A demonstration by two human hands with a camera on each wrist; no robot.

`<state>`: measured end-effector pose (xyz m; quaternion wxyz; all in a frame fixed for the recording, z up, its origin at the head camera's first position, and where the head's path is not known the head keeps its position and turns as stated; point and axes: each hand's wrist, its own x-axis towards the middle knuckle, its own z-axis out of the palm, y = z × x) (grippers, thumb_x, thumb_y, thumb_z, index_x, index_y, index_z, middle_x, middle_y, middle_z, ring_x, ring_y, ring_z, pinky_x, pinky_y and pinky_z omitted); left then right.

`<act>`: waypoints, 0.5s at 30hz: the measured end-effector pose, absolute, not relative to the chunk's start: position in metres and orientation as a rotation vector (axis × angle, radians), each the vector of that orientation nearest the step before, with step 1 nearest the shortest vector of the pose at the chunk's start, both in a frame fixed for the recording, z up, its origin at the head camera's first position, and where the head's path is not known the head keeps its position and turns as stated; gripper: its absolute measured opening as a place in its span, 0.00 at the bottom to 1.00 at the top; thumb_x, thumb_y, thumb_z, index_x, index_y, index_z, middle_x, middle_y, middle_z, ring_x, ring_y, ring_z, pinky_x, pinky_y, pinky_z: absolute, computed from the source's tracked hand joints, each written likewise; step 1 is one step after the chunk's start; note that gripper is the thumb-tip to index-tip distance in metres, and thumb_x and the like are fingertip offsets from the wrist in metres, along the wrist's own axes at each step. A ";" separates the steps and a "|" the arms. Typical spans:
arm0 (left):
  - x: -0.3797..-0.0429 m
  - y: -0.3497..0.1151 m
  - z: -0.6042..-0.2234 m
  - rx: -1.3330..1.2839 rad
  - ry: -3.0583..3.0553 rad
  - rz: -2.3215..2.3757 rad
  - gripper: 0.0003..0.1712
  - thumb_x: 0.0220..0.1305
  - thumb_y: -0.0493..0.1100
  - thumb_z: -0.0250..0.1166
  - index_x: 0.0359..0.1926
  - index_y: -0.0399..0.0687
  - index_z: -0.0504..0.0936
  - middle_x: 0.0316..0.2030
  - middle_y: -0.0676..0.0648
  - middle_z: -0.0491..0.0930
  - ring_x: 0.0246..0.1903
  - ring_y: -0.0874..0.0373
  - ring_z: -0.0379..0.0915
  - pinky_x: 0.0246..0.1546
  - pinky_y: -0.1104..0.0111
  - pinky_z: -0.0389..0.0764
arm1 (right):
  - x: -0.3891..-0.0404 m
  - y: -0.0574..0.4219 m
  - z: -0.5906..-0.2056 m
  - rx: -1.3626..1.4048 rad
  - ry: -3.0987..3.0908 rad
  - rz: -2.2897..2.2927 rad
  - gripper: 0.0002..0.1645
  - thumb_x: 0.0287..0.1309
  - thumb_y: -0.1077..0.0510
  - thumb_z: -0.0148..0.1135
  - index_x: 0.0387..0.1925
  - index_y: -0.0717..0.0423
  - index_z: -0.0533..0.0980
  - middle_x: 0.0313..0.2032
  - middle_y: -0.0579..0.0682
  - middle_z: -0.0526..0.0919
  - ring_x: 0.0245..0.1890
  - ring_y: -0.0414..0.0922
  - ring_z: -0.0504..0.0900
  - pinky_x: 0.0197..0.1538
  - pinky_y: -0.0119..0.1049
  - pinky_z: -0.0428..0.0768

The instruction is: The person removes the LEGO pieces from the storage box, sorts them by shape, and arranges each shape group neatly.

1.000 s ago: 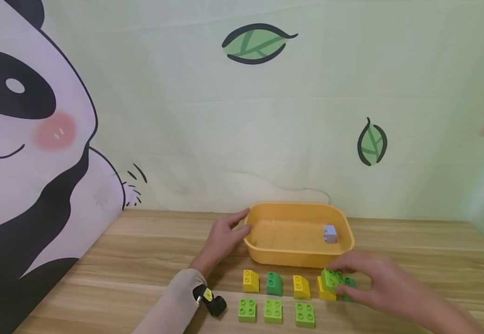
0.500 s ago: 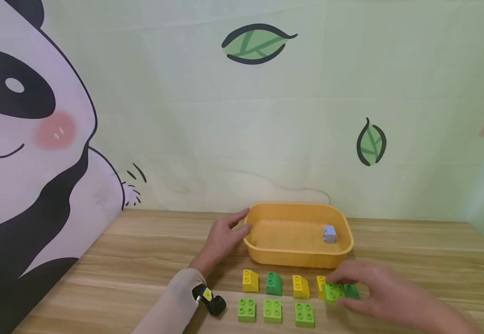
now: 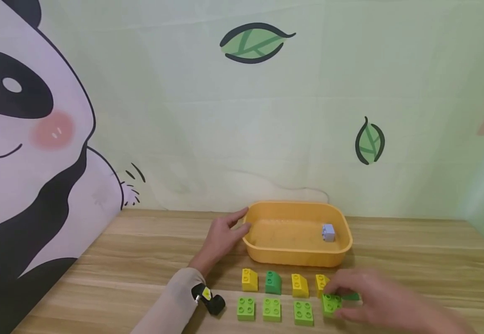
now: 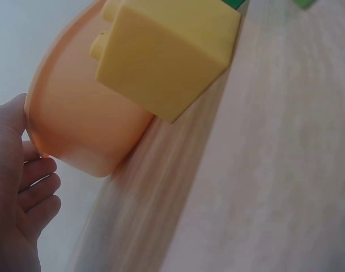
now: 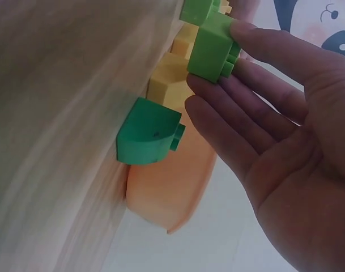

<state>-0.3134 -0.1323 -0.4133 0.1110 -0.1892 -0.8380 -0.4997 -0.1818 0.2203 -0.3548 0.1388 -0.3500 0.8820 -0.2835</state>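
Observation:
In the head view my left hand (image 3: pixel 221 241) holds the left end of an orange-yellow plastic tub (image 3: pixel 298 258), thumb and fingers at its rim. My right hand (image 3: pixel 375 297) pinches a light green toy building brick (image 3: pixel 331 305) between thumb and fingertips, at the right end of a front row of similar light green bricks (image 3: pixel 271 310). Behind that row stand yellow sloped bricks (image 3: pixel 249 280) and a dark green one (image 3: pixel 273 283). Another dark green curved brick (image 5: pixel 149 133) shows below my fingers in the right wrist view; the hand mostly hides it from the head camera.
Inside the tub, near its right end, lies a pale blue brick (image 3: pixel 328 233). The wooden table (image 3: pixel 150 260) meets a green cloth backdrop (image 3: pixel 183 139) with a panda and leaves printed on it. A small black camera (image 3: pixel 214 305) sits on the left wrist.
My right hand has brought the light green brick down and toward me, from over the back row to the end of the front row. The left hand stays at the tub.

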 end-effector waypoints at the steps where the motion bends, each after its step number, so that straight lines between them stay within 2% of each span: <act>1: -0.313 -0.132 -0.413 -0.557 -2.461 -1.467 0.28 0.72 0.43 0.68 0.70 0.40 0.80 0.69 0.44 0.77 0.68 0.42 0.74 0.68 0.49 0.75 | -0.181 0.221 -0.356 -1.005 2.543 -0.824 0.16 0.64 0.47 0.76 0.52 0.40 0.85 0.47 0.29 0.84 0.41 0.33 0.79 0.46 0.35 0.86; 4: -0.313 -0.132 -0.413 -0.556 -2.462 -1.466 0.28 0.72 0.43 0.68 0.70 0.40 0.80 0.69 0.44 0.77 0.68 0.43 0.74 0.68 0.50 0.75 | -0.178 0.221 -0.358 -0.937 2.541 -0.816 0.16 0.64 0.46 0.75 0.52 0.36 0.85 0.46 0.28 0.83 0.42 0.35 0.78 0.46 0.37 0.85; 9: -0.314 -0.132 -0.412 -0.552 -2.467 -1.465 0.29 0.72 0.43 0.68 0.70 0.40 0.79 0.69 0.44 0.77 0.68 0.43 0.74 0.69 0.50 0.75 | -0.174 0.220 -0.359 -0.803 2.567 -0.756 0.16 0.64 0.45 0.75 0.52 0.32 0.84 0.48 0.29 0.82 0.45 0.39 0.77 0.50 0.46 0.84; 15: -0.314 -0.132 -0.412 -0.546 -2.470 -1.473 0.29 0.72 0.44 0.68 0.70 0.40 0.79 0.69 0.44 0.77 0.68 0.43 0.73 0.68 0.50 0.75 | -0.175 0.220 -0.362 -0.828 2.560 -0.753 0.16 0.64 0.48 0.76 0.52 0.35 0.84 0.44 0.28 0.82 0.41 0.37 0.77 0.47 0.39 0.83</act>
